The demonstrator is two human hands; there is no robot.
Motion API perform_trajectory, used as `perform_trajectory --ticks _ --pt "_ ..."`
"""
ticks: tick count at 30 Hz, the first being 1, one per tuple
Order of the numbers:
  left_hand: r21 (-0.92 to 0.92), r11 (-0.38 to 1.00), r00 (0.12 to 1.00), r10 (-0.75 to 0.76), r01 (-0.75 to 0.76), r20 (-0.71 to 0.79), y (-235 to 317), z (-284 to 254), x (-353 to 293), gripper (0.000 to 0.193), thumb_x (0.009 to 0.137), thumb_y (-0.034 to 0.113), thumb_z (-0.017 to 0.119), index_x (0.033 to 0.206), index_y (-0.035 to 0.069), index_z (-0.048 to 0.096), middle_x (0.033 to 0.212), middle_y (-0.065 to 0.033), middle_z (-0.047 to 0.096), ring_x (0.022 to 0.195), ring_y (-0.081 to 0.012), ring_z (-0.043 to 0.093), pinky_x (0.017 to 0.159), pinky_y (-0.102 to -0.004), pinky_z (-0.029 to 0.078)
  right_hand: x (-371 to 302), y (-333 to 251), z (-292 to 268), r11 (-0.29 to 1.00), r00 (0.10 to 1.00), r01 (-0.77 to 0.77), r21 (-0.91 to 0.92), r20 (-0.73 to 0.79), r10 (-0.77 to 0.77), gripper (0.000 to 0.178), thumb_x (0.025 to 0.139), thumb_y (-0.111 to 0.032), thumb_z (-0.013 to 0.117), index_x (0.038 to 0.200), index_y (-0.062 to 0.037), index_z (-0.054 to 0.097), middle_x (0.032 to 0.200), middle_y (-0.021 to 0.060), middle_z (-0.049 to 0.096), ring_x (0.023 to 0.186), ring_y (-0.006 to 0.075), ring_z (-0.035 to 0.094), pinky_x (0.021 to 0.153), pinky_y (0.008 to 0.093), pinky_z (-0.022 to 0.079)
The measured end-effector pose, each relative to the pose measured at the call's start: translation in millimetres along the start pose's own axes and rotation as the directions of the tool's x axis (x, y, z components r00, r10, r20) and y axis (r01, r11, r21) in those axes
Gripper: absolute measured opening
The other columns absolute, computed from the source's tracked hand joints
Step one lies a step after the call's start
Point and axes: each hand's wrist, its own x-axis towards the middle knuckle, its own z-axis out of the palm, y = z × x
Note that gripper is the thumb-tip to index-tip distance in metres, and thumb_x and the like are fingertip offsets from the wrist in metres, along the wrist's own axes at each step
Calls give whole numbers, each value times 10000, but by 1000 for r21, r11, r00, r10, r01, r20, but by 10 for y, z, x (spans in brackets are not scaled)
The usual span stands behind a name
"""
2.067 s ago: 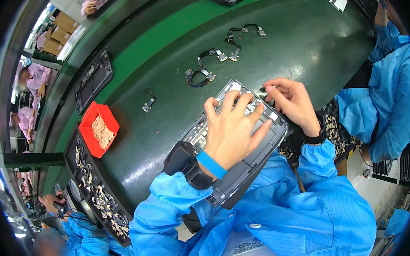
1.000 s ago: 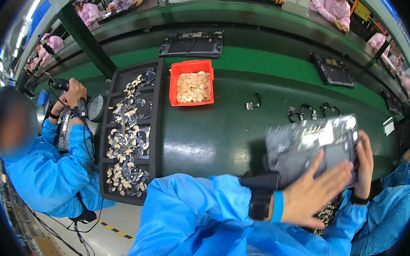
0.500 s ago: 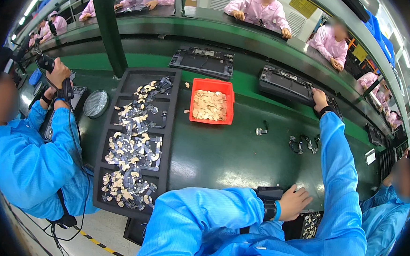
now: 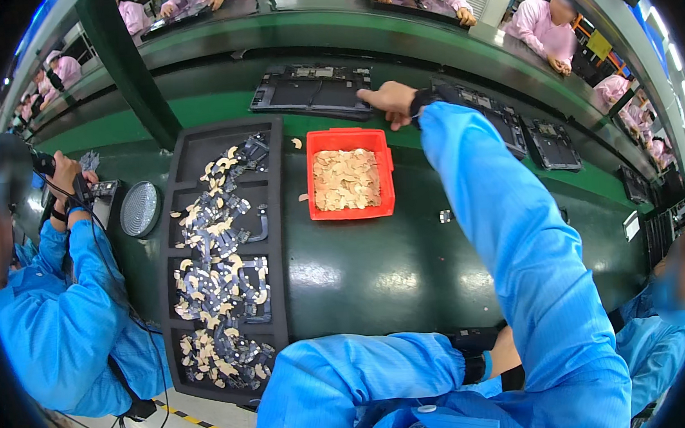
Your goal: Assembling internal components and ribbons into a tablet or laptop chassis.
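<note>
My right hand is stretched out to the far side of the bench, fingers apart. Its fingertips are at the right edge of an opened black laptop base, touching or nearly touching it, and nothing shows in the palm. Close to my body, my left hand is at the bench's near edge, its fingers hidden behind my right sleeve. Between me and the laptop base stands a red plastic bin full of small beige curved pieces. A small metal-and-black part lies beside my right forearm.
Left of the bin, a black compartment tray holds many small cable parts and beige pieces. A round dish is beyond it. More laptop bases line the far strip. Blue-sleeved co-workers flank me; a green post rises at far left.
My right hand has left the right-hand laptop base and moved left to the other base's edge. My view has shifted too, and my right sleeve now covers my left hand's fingers.
</note>
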Motion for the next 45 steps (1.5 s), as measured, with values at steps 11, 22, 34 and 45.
perform_trajectory --ticks 11,22,34,45 --pt "407 907 990 134 -104 -47 -379 -98 -274 279 930 180 545 1178 154 668 1091 -50 656 1017 -234 550 854 -410 414 89 -16 -173 354 930 332 874 -241 -277 245 928 -99 638 1081 91 625 1018 201 696 918 329 733 773 452 664" --pt "657 164 651 -96 -735 753 513 -418 334 530 814 109 644 1337 189 607 1067 -34 558 978 -241 534 783 -401 372 -2790 1598 -862 310 897 430 848 -363 -251 357 1049 -225 579 1317 0 507 1080 113 662 819 175 681 597 355 605" --pt "690 198 667 -174 -697 724 444 -657 175 354 903 218 667 1236 97 673 1211 -229 654 1062 -448 638 947 -516 509 -5237 3005 1038 291 818 485 825 -545 184 674 1052 -152 599 1598 33 251 1509 117 485 1349 146 457 1130 303 382" --pt "774 327 677 -376 -542 633 853 -260 -192 394 910 305 725 1229 77 681 1198 -149 695 1060 -344 675 924 -456 535 -4946 3125 1185 121 886 458 881 -463 19 704 1040 -156 611 1610 2 229 1504 122 487 1321 170 504 1046 319 457"
